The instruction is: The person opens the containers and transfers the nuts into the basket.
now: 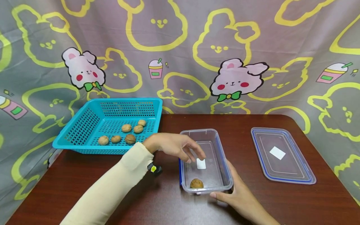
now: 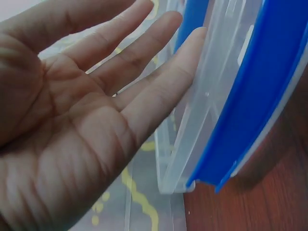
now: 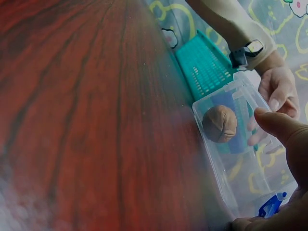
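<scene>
A clear plastic container (image 1: 209, 184) with blue side clips stands on the table, one walnut (image 1: 196, 183) lying in its near left corner. My left hand (image 1: 175, 146) hovers over the container's left rim, its fingers reaching above the inside. In the left wrist view the palm (image 2: 62, 125) is bare and the fingers are loosely extended. My right hand (image 1: 236, 190) grips the container's near right corner, thumb on the near side and fingers along the right wall. The right wrist view shows the walnut (image 3: 220, 124) through the clear wall, near the right thumb (image 3: 281, 126).
A turquoise plastic basket (image 1: 84, 132) at the back left holds several walnuts (image 1: 126, 128). To the right a clear lid (image 1: 284, 159) with a blue seal and a white label lies flat on the brown table (image 1: 168, 206). A patterned curtain (image 1: 182, 56) hangs behind.
</scene>
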